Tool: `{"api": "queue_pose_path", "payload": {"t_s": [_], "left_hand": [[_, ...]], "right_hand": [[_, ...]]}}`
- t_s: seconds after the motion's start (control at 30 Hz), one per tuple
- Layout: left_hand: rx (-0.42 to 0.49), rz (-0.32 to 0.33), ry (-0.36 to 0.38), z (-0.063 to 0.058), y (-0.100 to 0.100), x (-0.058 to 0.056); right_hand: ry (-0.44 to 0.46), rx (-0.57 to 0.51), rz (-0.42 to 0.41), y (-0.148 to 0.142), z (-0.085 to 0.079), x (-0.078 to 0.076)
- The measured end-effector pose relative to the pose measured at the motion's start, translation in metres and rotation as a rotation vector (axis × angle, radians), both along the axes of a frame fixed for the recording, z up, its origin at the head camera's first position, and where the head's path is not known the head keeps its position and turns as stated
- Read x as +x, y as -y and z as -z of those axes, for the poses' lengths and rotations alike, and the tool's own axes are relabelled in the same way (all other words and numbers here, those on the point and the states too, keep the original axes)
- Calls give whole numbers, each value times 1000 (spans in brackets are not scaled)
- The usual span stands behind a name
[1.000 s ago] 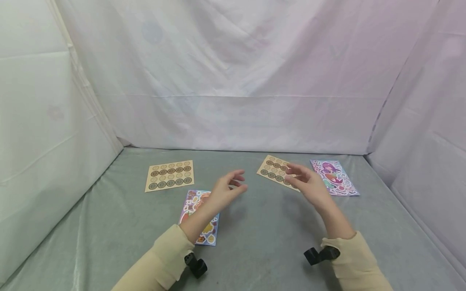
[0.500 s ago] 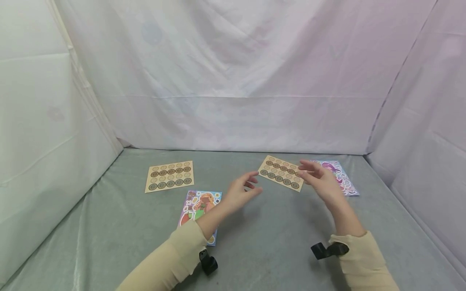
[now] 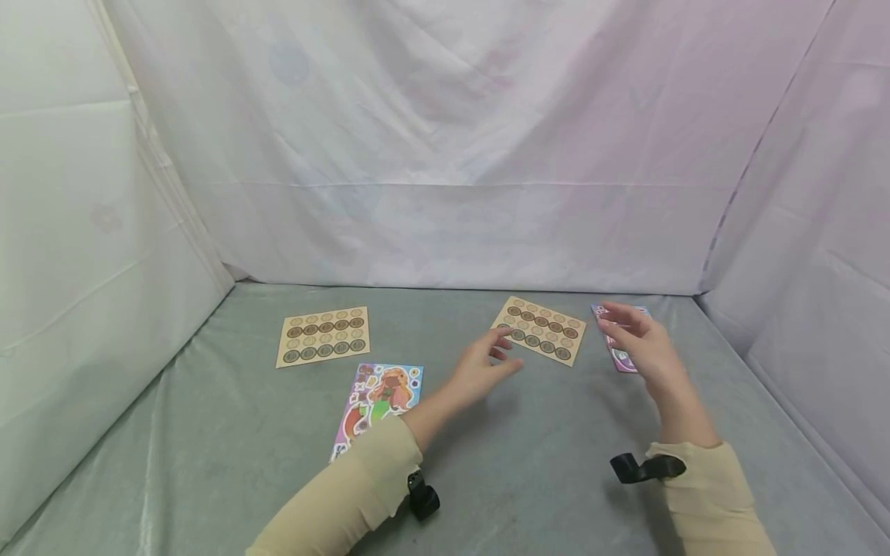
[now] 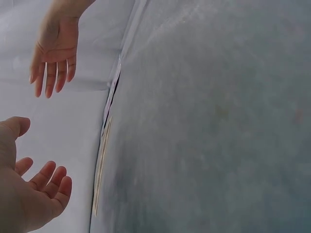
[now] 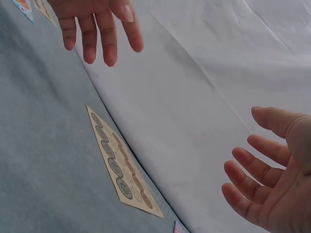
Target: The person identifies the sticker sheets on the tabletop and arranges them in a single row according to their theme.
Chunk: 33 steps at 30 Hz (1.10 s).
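Note:
In the head view my left hand (image 3: 481, 366) hovers over the grey table with relaxed, slightly bent fingers and holds nothing. Its fingertips overlap the near left corner of a tan sheet of round stickers (image 3: 538, 330). My right hand (image 3: 643, 344), also empty with loose fingers, is in the air and hides much of a purple mermaid sticker sheet (image 3: 623, 360). Under my left forearm lies a second mermaid sticker sheet (image 3: 384, 390), partly covered by the sleeve. In the right wrist view the tan sheet (image 5: 124, 167) lies flat below both hands.
Another tan sheet of round stickers (image 3: 324, 337) lies at the left of the table (image 3: 229, 432). White cloth walls (image 3: 445, 139) close off the back and both sides. Each wrist wears a black camera mount (image 3: 648, 468).
Both hands have shifted to the right, empty throughout. The right hand has come off the tan sheet's area and now covers the right mermaid sheet; the left hand has come up to the tan sheet.

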<state>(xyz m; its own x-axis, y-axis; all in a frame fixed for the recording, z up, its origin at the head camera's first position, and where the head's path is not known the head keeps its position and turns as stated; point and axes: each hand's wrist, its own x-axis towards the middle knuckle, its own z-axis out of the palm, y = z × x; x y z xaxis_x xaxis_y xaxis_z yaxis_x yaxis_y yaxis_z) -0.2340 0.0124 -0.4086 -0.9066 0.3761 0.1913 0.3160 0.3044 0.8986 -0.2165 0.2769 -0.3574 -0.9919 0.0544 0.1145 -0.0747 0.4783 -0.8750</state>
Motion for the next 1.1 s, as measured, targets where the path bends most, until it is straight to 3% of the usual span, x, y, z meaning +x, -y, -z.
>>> {"api": "queue_pose_path", "payload": {"t_s": [0.27,0.6,1.1], "left_hand": [[27,3,20,5,-18,-4],[26,12,43,7,-42,-8],[92,-12,96,10,-86,-9]], "right_hand": [[3,-41,43,-18,5,-4],[126,-50,147,-41,12,-7],[156,-86,269,-76,30,-10]]}}
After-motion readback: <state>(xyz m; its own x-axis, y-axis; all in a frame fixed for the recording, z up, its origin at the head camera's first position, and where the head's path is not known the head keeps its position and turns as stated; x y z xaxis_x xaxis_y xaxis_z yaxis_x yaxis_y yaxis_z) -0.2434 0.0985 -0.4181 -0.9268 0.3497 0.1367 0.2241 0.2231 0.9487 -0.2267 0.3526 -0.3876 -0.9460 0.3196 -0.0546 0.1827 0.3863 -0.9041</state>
